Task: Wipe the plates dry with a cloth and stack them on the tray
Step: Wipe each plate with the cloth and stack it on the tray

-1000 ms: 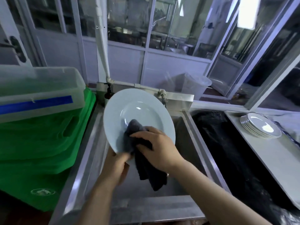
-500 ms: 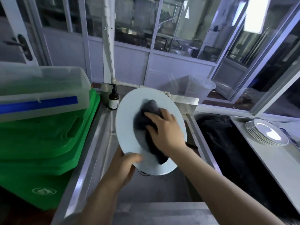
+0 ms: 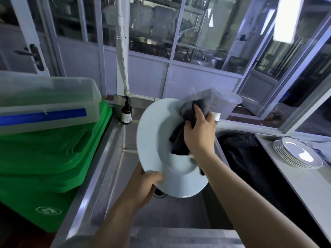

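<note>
A large white plate (image 3: 157, 140) is held tilted over the steel sink (image 3: 114, 169). My left hand (image 3: 143, 187) grips its lower rim, thumb on the face. My right hand (image 3: 200, 133) holds a dark grey cloth (image 3: 193, 110) bunched against the plate's upper right part; the cloth's tail hangs down behind my wrist. A stack of several white plates (image 3: 297, 153) sits on a pale tray (image 3: 304, 185) at the right.
Green crates (image 3: 44, 158) with a clear plastic bin (image 3: 44, 104) on top stand left of the sink. A brown pump bottle (image 3: 126, 113) is at the sink's back corner. A second basin with a black lining (image 3: 250, 167) lies between sink and tray.
My right hand has swept the cloth from the plate's lower middle up to its upper right rim. The plate has shifted to the right and turned.
</note>
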`<act>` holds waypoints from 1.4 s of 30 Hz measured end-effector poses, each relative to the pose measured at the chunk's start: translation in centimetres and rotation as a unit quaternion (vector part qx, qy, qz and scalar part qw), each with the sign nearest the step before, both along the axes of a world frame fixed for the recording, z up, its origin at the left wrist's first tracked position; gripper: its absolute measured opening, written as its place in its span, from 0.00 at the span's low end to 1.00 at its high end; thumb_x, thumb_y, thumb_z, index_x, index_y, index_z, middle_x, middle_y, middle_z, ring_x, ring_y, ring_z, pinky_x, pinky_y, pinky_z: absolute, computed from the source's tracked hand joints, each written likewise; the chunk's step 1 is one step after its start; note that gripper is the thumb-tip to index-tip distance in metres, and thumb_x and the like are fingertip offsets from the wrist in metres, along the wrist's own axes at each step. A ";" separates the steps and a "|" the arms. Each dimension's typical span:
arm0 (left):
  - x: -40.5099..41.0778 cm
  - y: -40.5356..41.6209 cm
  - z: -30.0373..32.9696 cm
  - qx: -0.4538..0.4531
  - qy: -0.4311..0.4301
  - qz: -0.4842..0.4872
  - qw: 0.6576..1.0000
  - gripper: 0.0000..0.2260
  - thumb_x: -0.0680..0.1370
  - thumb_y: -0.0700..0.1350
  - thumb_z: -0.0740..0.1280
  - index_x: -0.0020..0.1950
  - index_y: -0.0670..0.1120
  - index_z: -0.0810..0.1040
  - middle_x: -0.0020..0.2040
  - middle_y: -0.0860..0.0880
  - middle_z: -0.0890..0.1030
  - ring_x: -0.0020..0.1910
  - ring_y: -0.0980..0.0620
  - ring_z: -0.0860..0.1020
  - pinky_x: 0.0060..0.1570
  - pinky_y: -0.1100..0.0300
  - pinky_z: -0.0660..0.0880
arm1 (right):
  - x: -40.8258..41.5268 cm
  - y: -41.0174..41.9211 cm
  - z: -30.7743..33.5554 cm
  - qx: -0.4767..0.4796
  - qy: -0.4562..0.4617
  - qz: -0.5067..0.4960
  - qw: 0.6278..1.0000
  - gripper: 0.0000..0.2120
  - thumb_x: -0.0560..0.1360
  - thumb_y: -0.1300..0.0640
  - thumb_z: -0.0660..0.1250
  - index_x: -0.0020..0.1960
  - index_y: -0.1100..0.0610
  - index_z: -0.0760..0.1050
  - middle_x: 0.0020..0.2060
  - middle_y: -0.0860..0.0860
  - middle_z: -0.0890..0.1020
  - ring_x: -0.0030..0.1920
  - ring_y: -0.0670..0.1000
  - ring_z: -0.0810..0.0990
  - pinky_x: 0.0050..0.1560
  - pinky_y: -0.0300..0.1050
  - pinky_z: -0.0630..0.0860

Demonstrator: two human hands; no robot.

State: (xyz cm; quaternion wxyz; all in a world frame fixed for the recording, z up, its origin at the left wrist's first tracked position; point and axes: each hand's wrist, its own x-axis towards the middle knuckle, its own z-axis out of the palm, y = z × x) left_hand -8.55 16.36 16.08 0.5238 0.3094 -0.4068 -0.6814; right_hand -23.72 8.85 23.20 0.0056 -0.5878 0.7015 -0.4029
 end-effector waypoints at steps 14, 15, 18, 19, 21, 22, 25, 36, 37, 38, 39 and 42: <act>-0.2 -0.1 0.1 -0.036 0.023 -0.013 0.999 0.25 0.58 0.37 0.68 0.51 0.57 0.84 0.47 0.49 0.85 0.48 0.51 0.83 0.43 0.58 0.80 | 1.6 1.1 3.1 -0.082 0.181 0.219 0.955 0.23 0.71 0.60 0.66 0.65 0.46 0.77 0.65 0.55 0.73 0.56 0.63 0.71 0.59 0.52 0.71; 0.0 0.0 0.2 -0.043 0.035 -0.019 0.998 0.25 0.58 0.39 0.69 0.53 0.56 0.84 0.49 0.49 0.85 0.50 0.50 0.83 0.44 0.57 0.80 | 0.7 0.3 3.5 -0.073 0.183 0.184 0.963 0.23 0.72 0.60 0.66 0.66 0.46 0.76 0.66 0.55 0.72 0.56 0.63 0.70 0.59 0.52 0.70; 0.7 -0.2 0.4 -0.051 0.079 0.016 0.995 0.26 0.61 0.33 0.66 0.55 0.53 0.84 0.52 0.48 0.85 0.53 0.47 0.82 0.45 0.55 0.80 | -2.6 -1.3 3.8 -0.015 0.184 0.087 0.979 0.22 0.75 0.58 0.63 0.67 0.42 0.74 0.66 0.53 0.71 0.57 0.63 0.69 0.58 0.53 0.71; 1.0 -0.4 0.4 -0.048 0.096 0.033 0.994 0.26 0.62 0.32 0.63 0.55 0.52 0.83 0.51 0.48 0.85 0.52 0.47 0.83 0.45 0.56 0.80 | -3.5 -1.3 3.5 0.012 0.185 0.070 0.980 0.22 0.75 0.58 0.63 0.66 0.41 0.73 0.65 0.52 0.70 0.58 0.63 0.68 0.57 0.53 0.71; 1.7 -0.9 0.3 -0.030 0.120 0.075 0.989 0.25 0.62 0.32 0.61 0.56 0.47 0.81 0.49 0.47 0.86 0.49 0.47 0.84 0.42 0.56 0.81 | -4.5 -0.3 2.5 0.059 0.190 0.077 0.977 0.23 0.75 0.58 0.62 0.66 0.40 0.74 0.65 0.52 0.71 0.58 0.62 0.69 0.57 0.53 0.71; 2.0 -1.2 0.2 -0.022 0.122 0.097 0.988 0.25 0.62 0.33 0.61 0.57 0.45 0.79 0.48 0.47 0.86 0.48 0.47 0.84 0.40 0.57 0.81 | -4.5 0.5 1.8 0.074 0.195 0.098 0.973 0.23 0.74 0.59 0.63 0.66 0.40 0.74 0.65 0.52 0.71 0.58 0.62 0.69 0.58 0.53 0.71; 2.7 -2.0 -0.1 -0.012 0.125 0.143 0.982 0.27 0.62 0.33 0.61 0.60 0.43 0.76 0.48 0.48 0.85 0.49 0.48 0.83 0.42 0.57 0.81 | -3.0 3.4 -0.1 0.086 0.232 0.197 0.949 0.24 0.72 0.61 0.64 0.64 0.41 0.76 0.64 0.49 0.73 0.57 0.60 0.70 0.58 0.52 0.71; 3.5 -1.4 -0.2 0.000 0.118 0.144 0.983 0.24 0.61 0.33 0.61 0.55 0.45 0.79 0.47 0.46 0.85 0.48 0.46 0.83 0.44 0.52 0.81 | -2.0 4.1 0.1 0.095 0.229 0.204 0.947 0.22 0.75 0.58 0.63 0.65 0.40 0.74 0.65 0.48 0.71 0.60 0.58 0.70 0.61 0.52 0.70; 3.5 -1.1 -0.1 -0.005 0.111 0.137 0.984 0.24 0.61 0.33 0.61 0.55 0.45 0.79 0.45 0.47 0.86 0.46 0.47 0.84 0.41 0.54 0.81 | -2.3 3.6 0.3 0.101 0.227 0.164 0.955 0.22 0.76 0.57 0.63 0.66 0.40 0.73 0.66 0.48 0.70 0.61 0.58 0.69 0.60 0.53 0.70; 3.5 -0.9 -0.1 -0.007 0.102 0.128 0.986 0.23 0.61 0.33 0.61 0.55 0.44 0.79 0.45 0.47 0.86 0.45 0.47 0.84 0.39 0.56 0.81 | -2.5 3.3 0.3 0.106 0.224 0.134 0.959 0.22 0.76 0.57 0.62 0.67 0.40 0.73 0.66 0.49 0.70 0.61 0.59 0.68 0.60 0.55 0.71; 3.5 -0.7 -0.1 -0.010 0.093 0.121 0.988 0.23 0.61 0.33 0.61 0.55 0.43 0.79 0.45 0.46 0.86 0.45 0.47 0.84 0.38 0.57 0.80 | -2.4 3.3 0.2 0.110 0.229 0.122 0.960 0.22 0.76 0.56 0.62 0.67 0.40 0.73 0.66 0.49 0.69 0.61 0.59 0.68 0.59 0.56 0.71; 3.1 -0.3 0.3 -0.013 0.069 0.112 0.991 0.25 0.61 0.33 0.62 0.57 0.42 0.78 0.47 0.45 0.85 0.48 0.46 0.83 0.41 0.56 0.80 | -1.1 4.2 -0.5 0.107 0.288 0.186 0.933 0.21 0.74 0.53 0.62 0.65 0.39 0.74 0.66 0.47 0.70 0.60 0.60 0.68 0.58 0.55 0.71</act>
